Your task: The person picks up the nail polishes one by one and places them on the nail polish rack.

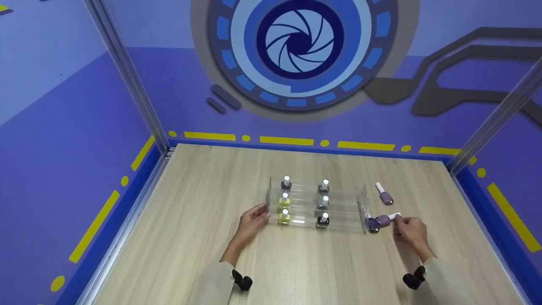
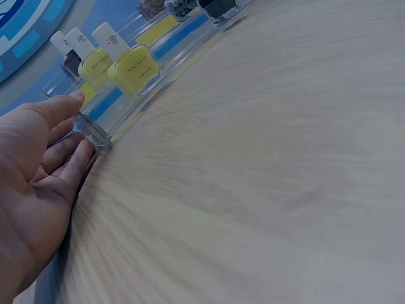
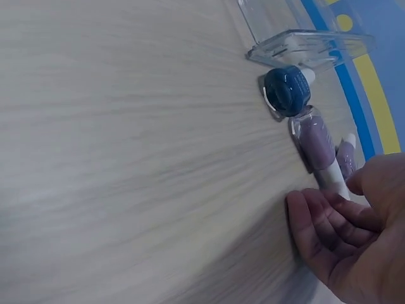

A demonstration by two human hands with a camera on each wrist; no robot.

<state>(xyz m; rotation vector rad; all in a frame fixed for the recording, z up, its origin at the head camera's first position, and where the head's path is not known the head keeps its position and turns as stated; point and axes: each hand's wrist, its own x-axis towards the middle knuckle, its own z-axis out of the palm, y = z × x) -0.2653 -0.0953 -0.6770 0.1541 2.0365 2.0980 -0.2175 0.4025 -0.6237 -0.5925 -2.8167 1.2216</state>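
A clear stepped display rack (image 1: 343, 228) stands on the table with nail polish bottles in two columns. On its left are two yellow bottles (image 2: 136, 69) below a dark one (image 1: 286, 184); the other column has darker shades. My left hand (image 1: 253, 222) holds the rack's left end panel (image 2: 95, 130), thumb on the inner side and fingers outside. Beyond the right end panel, my right hand (image 1: 410, 231) pinches the white cap of a mauve nail polish bottle (image 3: 316, 142) between thumb and fingers. That bottle lies low beside a dark blue bottle (image 3: 286, 92).
Another mauve bottle (image 1: 385, 197) lies on the wooden table (image 1: 190, 190) farther back on the right. Printed blue and purple walls (image 1: 169, 84) enclose the back and sides, with metal posts (image 1: 127, 72) at the corners.
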